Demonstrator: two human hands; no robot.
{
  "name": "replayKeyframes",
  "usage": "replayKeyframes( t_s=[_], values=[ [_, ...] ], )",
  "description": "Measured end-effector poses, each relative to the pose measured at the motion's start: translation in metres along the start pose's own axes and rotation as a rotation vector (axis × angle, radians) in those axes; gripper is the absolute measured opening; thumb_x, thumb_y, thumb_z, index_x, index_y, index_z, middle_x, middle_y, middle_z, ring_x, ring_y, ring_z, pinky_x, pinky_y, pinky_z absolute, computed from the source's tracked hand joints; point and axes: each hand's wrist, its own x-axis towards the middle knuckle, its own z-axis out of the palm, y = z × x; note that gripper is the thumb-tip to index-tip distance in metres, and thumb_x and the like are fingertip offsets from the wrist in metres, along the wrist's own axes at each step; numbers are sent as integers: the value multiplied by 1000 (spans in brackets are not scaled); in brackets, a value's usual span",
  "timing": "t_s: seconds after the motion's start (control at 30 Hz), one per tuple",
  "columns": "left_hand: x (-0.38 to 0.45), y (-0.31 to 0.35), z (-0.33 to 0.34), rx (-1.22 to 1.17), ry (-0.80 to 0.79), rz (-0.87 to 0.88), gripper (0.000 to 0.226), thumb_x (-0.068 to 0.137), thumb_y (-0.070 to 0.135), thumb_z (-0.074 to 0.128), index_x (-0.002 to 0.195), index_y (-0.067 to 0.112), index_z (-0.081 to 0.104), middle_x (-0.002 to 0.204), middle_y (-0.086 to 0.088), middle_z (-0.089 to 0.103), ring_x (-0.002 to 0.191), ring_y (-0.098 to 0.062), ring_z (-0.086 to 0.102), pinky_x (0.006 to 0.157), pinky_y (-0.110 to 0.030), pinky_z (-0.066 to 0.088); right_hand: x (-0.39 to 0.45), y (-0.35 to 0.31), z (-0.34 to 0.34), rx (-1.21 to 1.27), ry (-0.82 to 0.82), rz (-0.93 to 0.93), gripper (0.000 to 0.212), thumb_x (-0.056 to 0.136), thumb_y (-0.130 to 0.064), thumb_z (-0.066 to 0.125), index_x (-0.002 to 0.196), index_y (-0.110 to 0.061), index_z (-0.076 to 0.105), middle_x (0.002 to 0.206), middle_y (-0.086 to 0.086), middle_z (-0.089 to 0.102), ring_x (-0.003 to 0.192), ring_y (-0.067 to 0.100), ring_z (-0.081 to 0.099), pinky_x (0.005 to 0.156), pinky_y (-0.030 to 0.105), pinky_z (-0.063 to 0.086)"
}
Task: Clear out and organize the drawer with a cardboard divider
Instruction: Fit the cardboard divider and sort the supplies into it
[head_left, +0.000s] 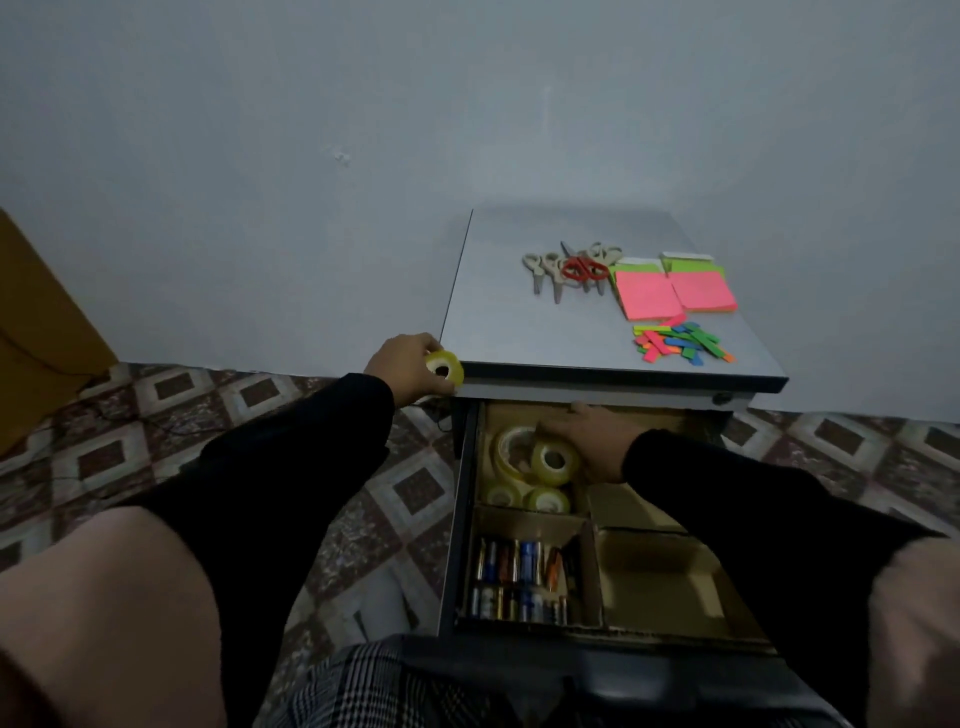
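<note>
The left hand (404, 367) held a tape roll (444, 368) at the cabinet top's (498, 332) left edge. The right hand (592, 441) gripped another roll (555, 461) inside the drawer's (464, 525) far-left divider (589, 566) compartment.

We are not seeing the fingertips of the right hand (584, 441), the tape rolls (524, 470) covering them, battery (519, 582) labels staying too small to read, our knees getting cut off at the bottom edge.
</note>
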Motion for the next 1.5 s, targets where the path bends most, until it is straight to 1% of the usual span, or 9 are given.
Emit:
replayKeyframes(
  t_s=[0.23,0.5,0.73,0.83,0.97,1.03,1.13,1.23,1.5],
  values=[
    [-27,-19,18,51,-136,-119,55,73,24,79,120,6,56,117,-13,60,93,-24,56,72,-28,44,7,-11,36,-134,-33,-32,67,89,-22,59,146,-30,25,155,4,19,138,27,22,113,42,23],
    [-35,-18,39,113,-198,-34,64,74,27,78,130,8,52,128,-12,56,115,-25,53,89,-30,43,13,-8,51,-173,8,5,61,88,-28,60,142,-38,33,156,4,8,141,29,12,114,46,18],
    [-32,4,55,191,-229,45,62,74,40,75,127,17,54,126,-5,57,110,-22,55,91,-35,46,17,-9,57,-182,-5,24,60,88,-32,60,140,-42,34,156,1,7,140,30,13,113,47,19],
    [-30,13,63,340,-228,62,57,76,48,70,123,20,54,121,-1,58,113,-21,53,100,-38,32,16,-7,56,-155,-4,30,63,89,-32,57,144,-40,27,156,2,6,140,30,13,113,47,19],
    [-28,25,76,610,-268,94,56,79,58,61,117,18,57,117,-3,60,120,-26,48,113,-56,6,5,-1,53,36,92,68,71,86,-25,61,146,-37,23,157,0,8,142,29,11,115,44,18],
    [-28,29,84,723,-288,116,57,81,59,59,121,18,56,128,-7,53,128,-30,38,110,-63,-1,-5,5,50,102,168,89,68,85,-28,63,143,-36,29,156,0,14,141,27,15,114,43,21],
    [-27,31,99,805,-273,125,64,79,58,60,129,19,53,152,-12,24,140,-34,17,105,-69,-8,-20,21,49,95,243,103,60,86,-35,61,140,-36,35,154,-2,19,140,23,19,112,40,24],
    [-24,27,112,847,-286,71,75,79,59,60,139,17,42,158,-12,0,145,-35,-3,103,-71,-11,-31,36,52,106,288,128,55,86,-38,60,137,-36,39,154,-3,20,140,21,19,112,40,24],
    [-16,22,132,898,-315,-16,68,91,48,49,148,17,28,158,-12,-10,144,-34,-14,101,-72,-13,-39,51,56,121,306,156,54,86,-39,60,136,-35,40,153,-4,20,140,21,19,112,41,24]
  ],
)
